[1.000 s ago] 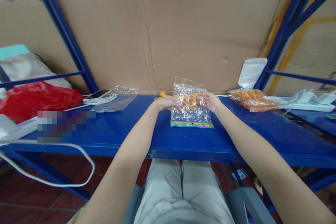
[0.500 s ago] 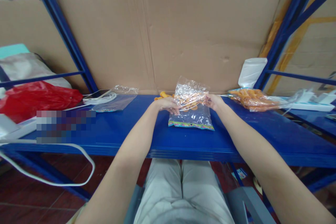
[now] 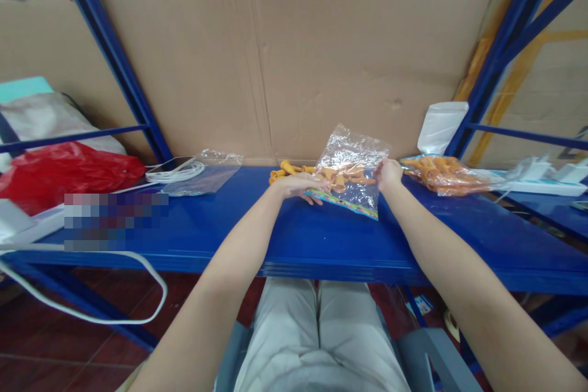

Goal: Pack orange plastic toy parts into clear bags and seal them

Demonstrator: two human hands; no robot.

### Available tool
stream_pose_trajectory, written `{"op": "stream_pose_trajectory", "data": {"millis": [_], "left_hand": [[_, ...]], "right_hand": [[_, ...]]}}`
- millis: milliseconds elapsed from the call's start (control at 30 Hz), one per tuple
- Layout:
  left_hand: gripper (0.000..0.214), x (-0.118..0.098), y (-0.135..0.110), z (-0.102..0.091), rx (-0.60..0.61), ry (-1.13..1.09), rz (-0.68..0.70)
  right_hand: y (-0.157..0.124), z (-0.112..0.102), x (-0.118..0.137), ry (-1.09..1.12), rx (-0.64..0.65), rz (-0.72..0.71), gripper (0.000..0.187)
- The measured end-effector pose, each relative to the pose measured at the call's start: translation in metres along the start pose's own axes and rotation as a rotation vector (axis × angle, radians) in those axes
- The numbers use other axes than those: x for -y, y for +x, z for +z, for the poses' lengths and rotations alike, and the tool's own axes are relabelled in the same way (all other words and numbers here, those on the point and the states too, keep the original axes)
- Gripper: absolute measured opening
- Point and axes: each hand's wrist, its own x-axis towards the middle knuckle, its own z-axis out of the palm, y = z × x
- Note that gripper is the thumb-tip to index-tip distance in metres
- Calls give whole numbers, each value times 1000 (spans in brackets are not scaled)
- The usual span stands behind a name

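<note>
A clear plastic bag [image 3: 353, 174] with a patterned bottom strip holds several small orange pieces and hangs tilted just above the blue shelf [image 3: 294, 239]. My right hand [image 3: 388, 173] is closed on the bag's right edge. My left hand [image 3: 301, 185] rests with its fingers stretched out at the bag's lower left corner, touching it. A few loose orange pieces [image 3: 283, 170] lie on the shelf just behind my left hand.
A second bag of orange pieces [image 3: 443, 174] lies to the right, with a white pouch [image 3: 441, 125] behind it. An empty clear bag [image 3: 206, 174], a white cable [image 3: 177, 171] and a red plastic bag [image 3: 59, 174] sit to the left. Cardboard backs the shelf.
The bag has been lifted off the shelf and swung to the right, tilting. My left hand has let go of its edge and opened; my right hand moved right with the bag.
</note>
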Motion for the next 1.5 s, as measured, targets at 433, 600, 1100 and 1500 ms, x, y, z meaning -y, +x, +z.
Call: {"op": "stream_pose_trajectory", "data": {"millis": [433,600,1100,1500], "left_hand": [[24,1,-1,-6,-26,112,-43],[26,4,1,-12,-25,119,-48],[25,-1,1,-7,-119,-26,6],[33,-1,5,-9,-146,-251,171]], "right_hand": [[9,-2,-1,-81,-2,41,26],[9,-1,-1,-118,12,34,31],[7,-6,1,-167,-67,-59,29],[29,-6,-4,-23,-261,-202,25]]}}
